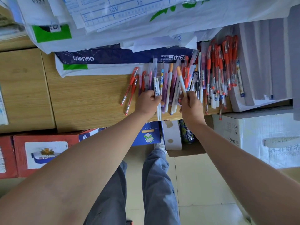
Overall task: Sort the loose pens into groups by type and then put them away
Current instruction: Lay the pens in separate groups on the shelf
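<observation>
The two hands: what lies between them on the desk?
Loose purple and white pens lie on the desk between the left hand and the right hand; the head view shows it.

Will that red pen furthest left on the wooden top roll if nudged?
The red pen probably rolls little: its clipped cap should catch on the flat wooden top. Slim plastic barrel, so likely light, stiff, easily slid.

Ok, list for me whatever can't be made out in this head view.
- White pens: their middles are hidden inside the left hand.
- Orange-tipped pen: its lower end is hidden by the right hand.
- Pen pile: the pens overlap, so no count is possible, and their labels are too small to read.
- Desk: the back part is covered by plastic bags.
</observation>
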A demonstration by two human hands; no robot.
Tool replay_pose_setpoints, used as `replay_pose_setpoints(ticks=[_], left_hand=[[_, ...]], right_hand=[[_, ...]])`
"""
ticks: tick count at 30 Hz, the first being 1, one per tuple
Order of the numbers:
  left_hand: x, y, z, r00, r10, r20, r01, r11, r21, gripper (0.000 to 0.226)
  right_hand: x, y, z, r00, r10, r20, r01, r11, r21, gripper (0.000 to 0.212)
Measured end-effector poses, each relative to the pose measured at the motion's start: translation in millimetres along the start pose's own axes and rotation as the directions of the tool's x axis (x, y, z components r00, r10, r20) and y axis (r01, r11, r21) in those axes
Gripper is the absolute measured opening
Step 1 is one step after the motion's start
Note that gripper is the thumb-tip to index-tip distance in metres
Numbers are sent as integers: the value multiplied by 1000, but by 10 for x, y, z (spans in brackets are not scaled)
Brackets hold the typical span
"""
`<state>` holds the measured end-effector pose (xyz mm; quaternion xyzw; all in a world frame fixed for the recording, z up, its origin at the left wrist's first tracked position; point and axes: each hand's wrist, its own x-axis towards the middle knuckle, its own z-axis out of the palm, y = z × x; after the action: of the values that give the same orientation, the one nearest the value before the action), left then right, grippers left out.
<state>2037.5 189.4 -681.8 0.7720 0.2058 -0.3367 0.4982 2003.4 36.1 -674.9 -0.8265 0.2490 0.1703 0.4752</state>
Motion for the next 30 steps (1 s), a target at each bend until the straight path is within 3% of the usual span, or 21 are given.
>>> replay_pose_setpoints(ticks=[4, 7, 13, 15, 18, 24, 30], left_hand=[[3, -54, -17, 1000, 4, 17, -4, 1000, 19, 30], [-4, -79, -41, 999, 20, 29, -21, 1000, 19, 39], [97, -267, -83, 999, 32, 42, -32, 999, 6, 60], [12, -178, -116, 998, 21, 52, -20, 1000, -3, 55], [-52, -102, -137, 999, 16, 50, -15, 1000, -8, 27], [10, -194, -184, 999, 13, 41, -13, 1000, -4, 31], [10, -169, -194, 999, 23, 49, -22, 999, -34, 30]], right_hand=[[2, 58, 113, 999, -19, 25, 24, 981, -193, 7], [-21, 98, 122, 997, -45, -63, 25, 959, -283, 4], [-2, 6, 173, 990, -10, -142, -43, 930, -365, 18], [16, -57, 215, 987, 38, -159, -102, 902, -419, 27], [66, -112, 248, 980, 113, -164, -179, 864, -470, 36], [59, -136, 244, 973, 169, -155, -207, 940, -272, 20], [44, -200, 162, 981, 194, -24, -195, 979, -52, 7]])
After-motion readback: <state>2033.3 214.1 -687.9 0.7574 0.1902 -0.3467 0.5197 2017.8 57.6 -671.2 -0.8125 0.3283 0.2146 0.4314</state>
